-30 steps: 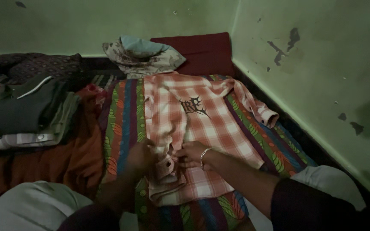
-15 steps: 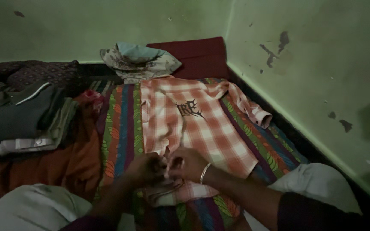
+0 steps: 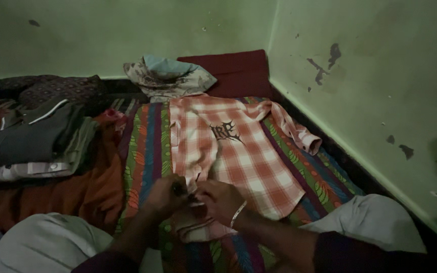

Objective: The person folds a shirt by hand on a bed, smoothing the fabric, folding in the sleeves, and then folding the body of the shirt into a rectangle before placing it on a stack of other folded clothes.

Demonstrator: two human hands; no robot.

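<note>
1. Left hand (image 3: 165, 194) is closed, fingers pinched on the front edge of the shirt (image 3: 238, 151) near its collar end, which lies nearest the person.
2. Right hand (image 3: 218, 199) is likewise closed on the same edge of the shirt, just beside the left hand, the two nearly touching. A pale bangle (image 3: 237, 213) sits on the right wrist.
3. What exactly is pinched between the fingers (a button or only cloth) cannot be told; the light is dim and the spot is small.
4. Shirt: orange and white checks, laid flat on the bed with its hem toward the far wall. One long sleeve lies stretched toward the right-hand wall, cuff (image 3: 310, 143) at its end. A dark emblem (image 3: 227, 131) shows on the chest area.
5. Under the shirt lies a striped bedsheet (image 3: 145, 146) in green, blue, purple and orange bands with leaf patterns.
6. To the left, well apart from the hands, a stack of folded clothes (image 3: 26, 144) rests on an orange cloth (image 3: 77, 194).
7. Beyond the shirt, a crumpled patterned cloth (image 3: 168, 76) lies against a dark red pillow (image 3: 241, 73) in the corner.
8. Walls are green, with peeled patches (image 3: 327, 63) on the right one.
9. Person's knees, in pale trousers (image 3: 46, 245), frame the bottom of the view.
</note>
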